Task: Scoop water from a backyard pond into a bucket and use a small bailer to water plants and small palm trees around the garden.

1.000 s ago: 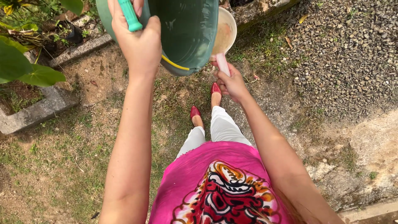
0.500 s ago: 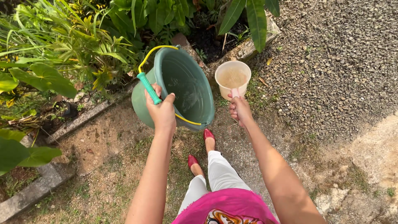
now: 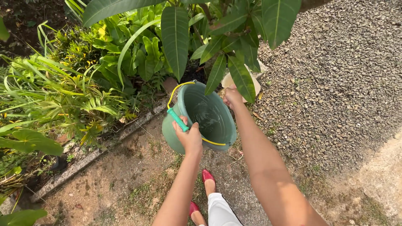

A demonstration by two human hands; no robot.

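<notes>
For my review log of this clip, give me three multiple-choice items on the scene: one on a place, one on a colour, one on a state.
1. Where is the pale plastic scoop cup?
A. inside the bucket
B. under the big leaves at the garden bed's edge
C. on the gravel by the red shoes

2. What colour is the grip on the green plastic bucket's yellow wire handle?
A. teal
B. red
C. black

3. How is the bucket held?
A. standing on the ground
B. hanging upright
C. lifted and tilted, mouth toward the camera

Answers: 1 B, the right hand holds it among the leaves beyond the bucket; 2 A, the left hand grasps a teal grip; 3 C, its inside shows and it is off the ground.
</notes>
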